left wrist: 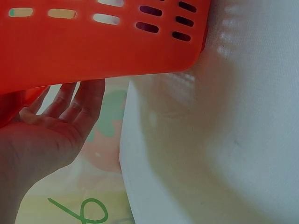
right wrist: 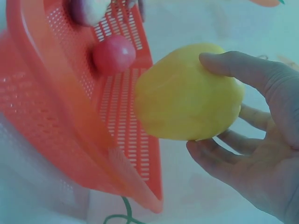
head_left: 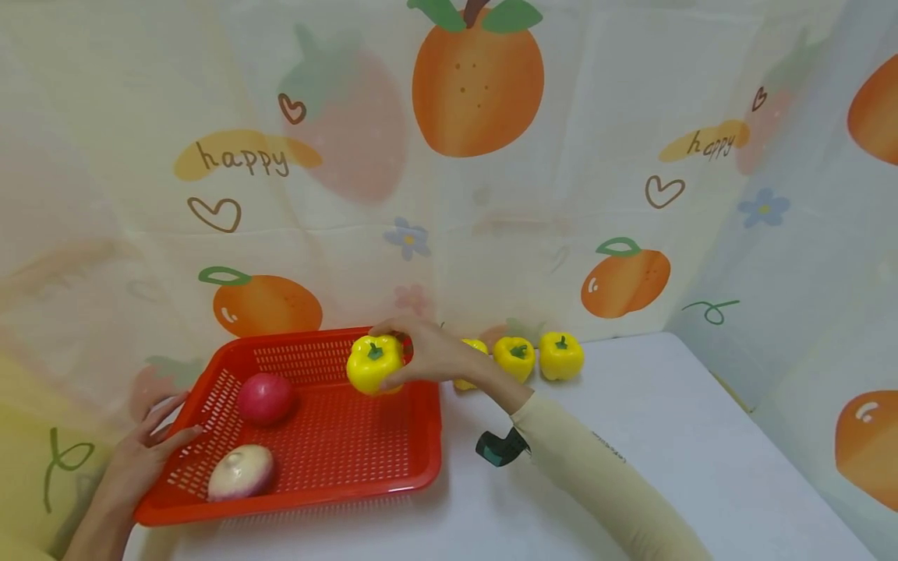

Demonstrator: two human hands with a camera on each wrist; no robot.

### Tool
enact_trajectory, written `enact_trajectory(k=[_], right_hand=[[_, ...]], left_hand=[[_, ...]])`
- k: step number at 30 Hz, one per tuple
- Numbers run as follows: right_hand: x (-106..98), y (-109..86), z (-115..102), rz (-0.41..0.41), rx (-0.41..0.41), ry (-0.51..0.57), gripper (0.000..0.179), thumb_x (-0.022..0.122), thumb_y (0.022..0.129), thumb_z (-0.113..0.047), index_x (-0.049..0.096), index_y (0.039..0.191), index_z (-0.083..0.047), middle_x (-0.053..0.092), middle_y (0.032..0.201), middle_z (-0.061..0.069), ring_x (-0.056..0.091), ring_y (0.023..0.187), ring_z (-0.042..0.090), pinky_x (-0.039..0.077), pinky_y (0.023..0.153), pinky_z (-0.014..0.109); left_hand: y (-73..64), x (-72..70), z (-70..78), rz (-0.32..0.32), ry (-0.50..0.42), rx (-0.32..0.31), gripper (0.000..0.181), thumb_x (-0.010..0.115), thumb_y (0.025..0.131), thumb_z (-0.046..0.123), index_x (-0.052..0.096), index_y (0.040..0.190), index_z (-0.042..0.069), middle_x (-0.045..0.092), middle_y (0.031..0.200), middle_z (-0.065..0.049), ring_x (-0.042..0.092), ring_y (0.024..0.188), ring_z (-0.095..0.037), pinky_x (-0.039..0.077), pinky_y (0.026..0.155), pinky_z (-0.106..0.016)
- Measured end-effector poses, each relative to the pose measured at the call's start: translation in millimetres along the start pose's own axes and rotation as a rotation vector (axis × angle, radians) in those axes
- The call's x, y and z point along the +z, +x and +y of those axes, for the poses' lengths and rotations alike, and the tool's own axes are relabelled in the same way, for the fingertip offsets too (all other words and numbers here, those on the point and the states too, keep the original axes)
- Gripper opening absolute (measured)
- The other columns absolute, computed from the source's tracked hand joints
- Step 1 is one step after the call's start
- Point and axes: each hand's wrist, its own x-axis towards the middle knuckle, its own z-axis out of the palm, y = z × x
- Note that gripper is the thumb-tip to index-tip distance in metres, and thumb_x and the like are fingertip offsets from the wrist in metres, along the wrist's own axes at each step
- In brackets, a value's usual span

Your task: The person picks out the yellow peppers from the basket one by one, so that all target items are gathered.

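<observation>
My right hand (head_left: 428, 351) pinches a yellow bell pepper (head_left: 375, 365) between thumb and fingers, above the right part of a red plastic basket (head_left: 337, 492). In the right wrist view, the pepper (right wrist: 184, 95) is beside the basket wall, apart from it. My left hand (head_left: 136, 452) grips the basket's left rim, thumb over the top, fingers beneath the rim in the left wrist view. Inside the basket lie a round pinkish-red fruit or vegetable (head_left: 265, 399) and a white-and-purple turnip (head_left: 242, 472).
Two yellow bell peppers, one in the middle (head_left: 514, 358) and one on the right (head_left: 561, 356), stand along the back of the white table (head_left: 652, 436). Another yellow pepper (head_left: 471, 360) is partly hidden by my right forearm. A fruit-printed curtain (head_left: 491, 202) hangs behind.
</observation>
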Motion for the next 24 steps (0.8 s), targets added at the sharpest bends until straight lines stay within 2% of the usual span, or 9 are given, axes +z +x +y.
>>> enact_trajectory(k=[6, 12, 17, 20, 24], right_hand=[[-6.9, -4.6, 4.4, 0.015, 0.007, -0.010, 0.070, 0.086, 0.075, -0.026, 0.054, 0.136, -0.013, 0.058, 0.129, -0.001, 0.052, 0.114, 0.015, 0.046, 0.099, 0.036], [-13.4, -6.7, 9.6, 0.020, 0.005, -0.022, 0.071, 0.085, 0.075, -0.026, 0.054, 0.137, -0.013, 0.057, 0.131, -0.001, 0.051, 0.116, 0.016, 0.046, 0.099, 0.032], [-22.3, -11.3, 12.3, 0.007, 0.026, 0.029, 0.070, 0.084, 0.076, -0.023, 0.053, 0.138, -0.013, 0.056, 0.132, 0.000, 0.053, 0.116, 0.019, 0.049, 0.095, 0.028], [-28.7, -15.1, 16.0, 0.000, 0.048, 0.081, 0.070, 0.083, 0.078, -0.020, 0.052, 0.139, -0.012, 0.055, 0.134, 0.001, 0.052, 0.119, 0.022, 0.050, 0.096, 0.032], [-37.2, -20.5, 22.4, 0.003, 0.057, 0.118, 0.070, 0.082, 0.079, -0.018, 0.050, 0.141, -0.011, 0.053, 0.138, 0.002, 0.050, 0.124, 0.025, 0.049, 0.098, 0.036]], left_hand=[[1.0, -1.2, 1.5, 0.005, 0.026, -0.034, 0.075, 0.068, 0.091, 0.042, 0.028, 0.154, 0.037, 0.058, 0.098, 0.023, 0.064, 0.077, -0.001, 0.059, 0.069, -0.032], [0.5, -0.9, 1.5, -0.007, 0.003, -0.022, 0.072, 0.067, 0.092, 0.039, 0.029, 0.153, 0.039, 0.056, 0.092, 0.029, 0.065, 0.076, -0.002, 0.059, 0.067, -0.032], [-0.1, -0.5, 0.6, -0.021, -0.029, -0.006, 0.069, 0.066, 0.093, 0.036, 0.030, 0.152, 0.040, 0.057, 0.090, 0.030, 0.066, 0.075, -0.004, 0.059, 0.066, -0.033], [-0.1, -0.3, 0.3, -0.020, -0.023, -0.015, 0.069, 0.066, 0.094, 0.036, 0.030, 0.152, 0.040, 0.057, 0.090, 0.029, 0.066, 0.075, -0.004, 0.059, 0.067, -0.034], [0.9, -1.4, 1.0, -0.007, 0.008, -0.035, 0.073, 0.067, 0.092, 0.039, 0.028, 0.153, 0.039, 0.059, 0.096, 0.022, 0.065, 0.076, -0.003, 0.059, 0.068, -0.033]])
